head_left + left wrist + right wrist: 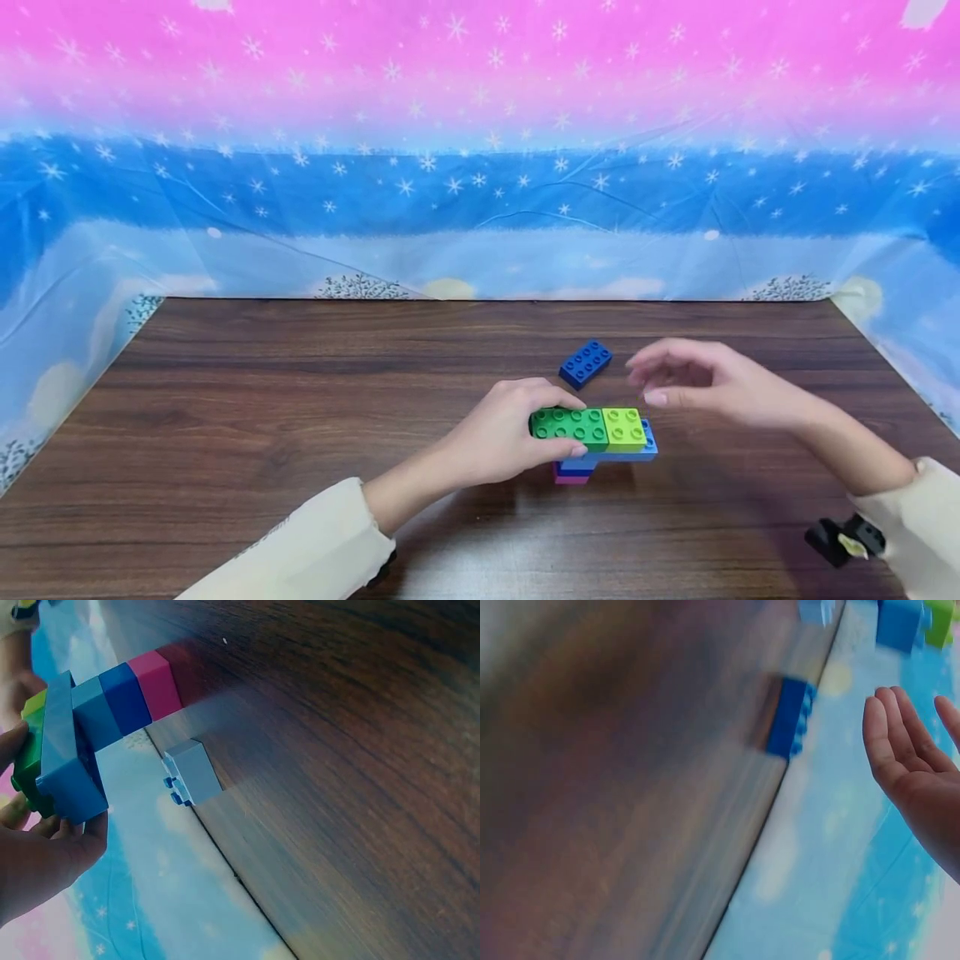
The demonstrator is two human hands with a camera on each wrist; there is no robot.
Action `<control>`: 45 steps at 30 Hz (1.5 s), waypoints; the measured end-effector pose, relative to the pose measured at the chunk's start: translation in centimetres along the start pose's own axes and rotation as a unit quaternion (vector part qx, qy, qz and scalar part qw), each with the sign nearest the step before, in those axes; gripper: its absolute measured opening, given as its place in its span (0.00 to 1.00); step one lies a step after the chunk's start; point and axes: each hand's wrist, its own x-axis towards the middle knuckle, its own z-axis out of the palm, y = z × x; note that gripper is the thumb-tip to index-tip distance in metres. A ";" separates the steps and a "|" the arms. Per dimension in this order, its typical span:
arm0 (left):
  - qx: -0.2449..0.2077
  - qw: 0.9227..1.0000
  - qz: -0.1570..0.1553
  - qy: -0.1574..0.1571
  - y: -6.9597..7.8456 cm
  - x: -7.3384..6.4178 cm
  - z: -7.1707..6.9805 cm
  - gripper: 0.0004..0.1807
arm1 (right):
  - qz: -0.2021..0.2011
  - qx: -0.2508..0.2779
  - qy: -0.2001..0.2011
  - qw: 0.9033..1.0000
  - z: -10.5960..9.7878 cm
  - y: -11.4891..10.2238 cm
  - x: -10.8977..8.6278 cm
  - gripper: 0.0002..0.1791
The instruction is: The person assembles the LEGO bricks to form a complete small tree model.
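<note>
My left hand [504, 429] grips the left end of a stack of toy bricks, thumb on the near side and fingers on the far side of a green brick [567, 427]. A lime brick [624, 429] sits right beside the green one, both on top of a long light blue brick [633, 456]. Beneath it, a narrow column of blue bricks ends in a pink brick [156, 686] close over the table. My right hand [701, 379], fingers loosely bent and holding nothing, hovers to the right of and behind the lime brick.
A loose dark blue brick [585, 364] lies studs up on the brown wooden table [300, 375], behind the stack. A snowflake-patterned cloth [450, 192] hangs along the table's back and sides. Something small and black [843, 537] shows by the right sleeve.
</note>
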 end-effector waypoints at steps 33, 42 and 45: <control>0.002 1.000 -0.024 -0.005 0.1 0.1 0.3 0.19 | 0.093 -0.141 0.029 0.985 1.2 6.2 3.9 0.18; -0.006 1.000 -0.024 -0.001 0.1 -0.1 0.2 0.19 | 0.079 -0.107 0.085 0.987 -1.4 1.3 0.7 0.16; -0.004 1.000 -0.025 0.003 0.0 -0.1 0.2 0.18 | 0.022 -0.109 0.074 0.991 -1.6 -1.1 0.0 0.16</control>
